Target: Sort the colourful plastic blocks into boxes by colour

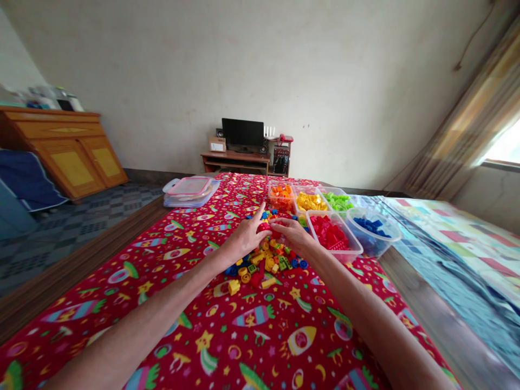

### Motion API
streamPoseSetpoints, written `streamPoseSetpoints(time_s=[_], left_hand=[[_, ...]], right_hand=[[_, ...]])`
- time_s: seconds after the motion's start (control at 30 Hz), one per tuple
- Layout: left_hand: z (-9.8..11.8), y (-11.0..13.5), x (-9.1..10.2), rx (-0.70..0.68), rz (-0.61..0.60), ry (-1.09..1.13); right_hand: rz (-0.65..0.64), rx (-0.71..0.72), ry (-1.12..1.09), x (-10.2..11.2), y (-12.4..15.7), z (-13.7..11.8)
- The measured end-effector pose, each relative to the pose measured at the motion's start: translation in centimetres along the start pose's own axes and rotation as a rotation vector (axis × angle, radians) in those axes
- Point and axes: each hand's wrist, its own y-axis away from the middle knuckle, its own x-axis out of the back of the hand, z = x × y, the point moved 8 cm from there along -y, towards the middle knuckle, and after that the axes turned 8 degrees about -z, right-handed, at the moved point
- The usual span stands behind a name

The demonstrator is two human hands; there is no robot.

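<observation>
Left hand (245,236) and right hand (295,234) meet fingertip to fingertip, both pinched shut on a red brick (270,228). It is held just above the mixed brick pile (266,262) on the red patterned cloth (252,330). Tub of red bricks (352,251) just beside the right hand; blue bowl (396,234) beyond.

Loose pile of mixed-colour toy bricks (264,262), spread flat on red patterned cloth (227,346)

- cloth (252,336): loud red, printed with rockets, stars, moons
- orange bricks (281,195), yellow bricks (311,202), lime bricks (338,201), red bricks (330,235), blue bricks (370,225)
- loose pile (264,262): all those colours mixed
</observation>
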Motion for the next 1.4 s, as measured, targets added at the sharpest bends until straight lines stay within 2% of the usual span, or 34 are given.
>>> streamPoseSetpoints(time_s=[0.13, 0.33, 0.47, 0.53, 0.6, 0.67, 0.73, 0.8, 0.83, 0.93, 1.03, 1.1, 1.2, 1.3, 1.4], left_hand=[[0.2, 0.1, 0.5, -0.014, 0.039, -0.076], [2.7, 0.7, -0.9, -0.262, -0.041, -0.09], [3.2, 1.0, -1.7, -0.32, -0.071, -0.047], [3.0, 1.0, -1.6, -0.324, -0.054, -0.036], [2.6, 0.9, -1.3, -0.315, -0.02, -0.035], [2.2, 0.8, -1.2, -0.298, -0.003, -0.044], [2.0, 0.7, -1.2, -0.289, -0.003, -0.069], [2.0, 0.7, -1.3, -0.291, -0.011, -0.105], [2.1, 0.8, -1.4, -0.297, -0.016, -0.122], [2.3, 0.9, -1.7, -0.313, -0.035, -0.156], [2.2, 0.8, -1.7, -0.313, -0.03, -0.165], [2.1, 0.7, -1.7, -0.313, -0.023, -0.17], [2.0, 0.7, -1.8, -0.316, -0.031, -0.195], [1.5, 0.6, -1.6, -0.302, -0.037, -0.236], [0.0, 0.2, -1.0, -0.26, -0.009, -0.267]], right_hand=[[0.07, 0.025, 0.019, 0.7, 0.1, -0.6], [-0.112, 0.005, -0.05, -1.8, 0.4, -0.1], [-0.11, 0.041, 0.043, -1.5, 0.2, -0.3], [-0.02, 0.119, 0.19, 0.0, 0.1, -1.7], [0.114, 0.245, 0.441, 2.1, 0.5, -4.3], [0.278, 0.371, 0.736, 4.4, 1.5, -7.4], [0.469, 0.428, 0.982, 6.9, 2.8, -10.0], [0.63, 0.414, 1.138, 9.6, 3.9, -11.4], [0.67, 0.377, 1.18, 10.9, 4.2, -11.6], [0.669, 0.206, 1.23, 14.2, 4.2, -10.8], [0.69, 0.145, 1.263, 15.7, 4.4, -10.5], [0.726, 0.177, 1.255, 15.7, 4.8, -11.1], [0.752, 0.252, 1.219, 14.5, 5.3, -12.4], [0.722, 0.331, 1.218, 12.5, 5.7, -13.5], [0.659, 0.382, 1.243, 10.2, 5.8, -13.8]])
